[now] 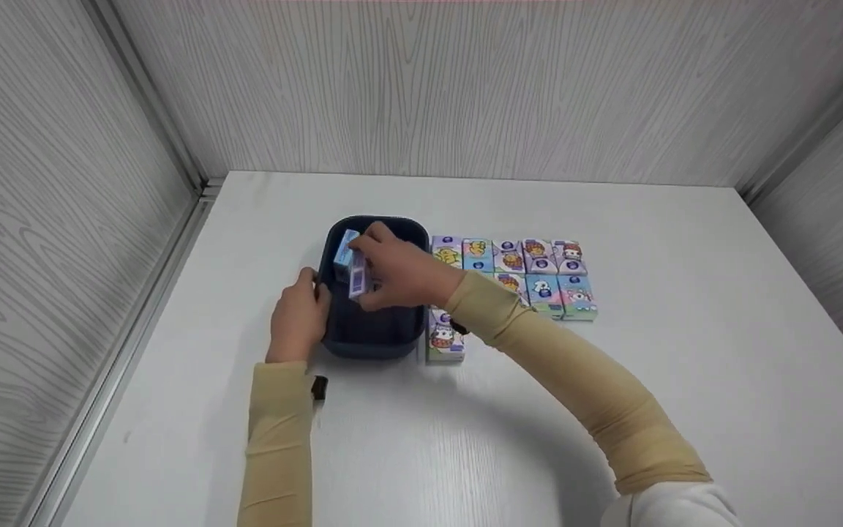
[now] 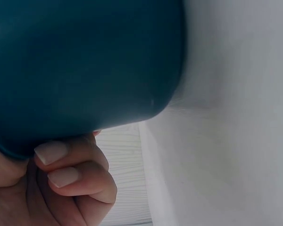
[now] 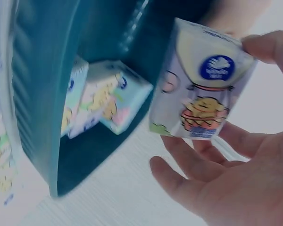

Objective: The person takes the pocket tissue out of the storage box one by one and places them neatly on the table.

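Observation:
My right hand (image 1: 403,267) pinches a small lilac pocket tissue pack (image 3: 203,84) between thumb and fingers, holding it tilted over a dark teal plastic bin (image 1: 374,348). A round dark blue logo and a cartoon animal in a basket show on its face. Inside the bin, several tissue packs lie against one wall, among them a light blue one (image 1: 345,252). My left hand (image 1: 298,315) grips the bin's left rim, its curled fingers (image 2: 70,176) against the outer wall in the left wrist view.
Just right of the bin, more tissue packs (image 1: 542,258) lie side by side in rows on the white table (image 1: 656,380). One pack (image 1: 446,344) sits at the bin's near right side, and my right forearm covers part of the rows. Pale wood-grain panels (image 1: 421,88) enclose the table.

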`<action>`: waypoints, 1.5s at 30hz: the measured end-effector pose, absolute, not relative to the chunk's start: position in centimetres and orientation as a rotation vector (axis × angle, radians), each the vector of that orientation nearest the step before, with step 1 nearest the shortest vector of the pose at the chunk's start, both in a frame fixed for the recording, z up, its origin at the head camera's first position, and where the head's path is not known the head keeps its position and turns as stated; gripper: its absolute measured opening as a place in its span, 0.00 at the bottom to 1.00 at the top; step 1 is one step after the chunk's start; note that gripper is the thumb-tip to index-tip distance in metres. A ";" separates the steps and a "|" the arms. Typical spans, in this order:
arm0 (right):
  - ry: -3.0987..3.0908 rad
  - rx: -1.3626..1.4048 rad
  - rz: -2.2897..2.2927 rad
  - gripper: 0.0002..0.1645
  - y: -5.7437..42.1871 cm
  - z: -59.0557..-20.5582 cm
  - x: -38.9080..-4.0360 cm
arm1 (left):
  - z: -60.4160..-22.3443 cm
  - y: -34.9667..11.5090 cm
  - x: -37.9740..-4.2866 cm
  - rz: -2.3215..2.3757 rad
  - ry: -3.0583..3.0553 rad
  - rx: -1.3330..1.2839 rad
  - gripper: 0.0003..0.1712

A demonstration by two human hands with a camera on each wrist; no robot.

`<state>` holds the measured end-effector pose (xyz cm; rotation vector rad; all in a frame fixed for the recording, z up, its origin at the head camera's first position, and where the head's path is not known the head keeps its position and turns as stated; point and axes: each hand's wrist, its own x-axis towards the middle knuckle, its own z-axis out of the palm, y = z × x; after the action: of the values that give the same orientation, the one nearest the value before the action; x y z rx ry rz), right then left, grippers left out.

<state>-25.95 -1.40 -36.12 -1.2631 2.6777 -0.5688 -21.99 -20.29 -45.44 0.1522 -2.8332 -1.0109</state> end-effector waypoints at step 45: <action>2.662 -1.090 -0.192 0.44 15.9 -42.1 -20.5 | -45.4 -20.1 -22.0 -1.014 -2.873 0.200 0.18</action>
<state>-20.48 15.89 -42.09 -1.0904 2.6617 -0.1916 -21.99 -20.12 -45.44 0.1999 -2.8728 -1.0144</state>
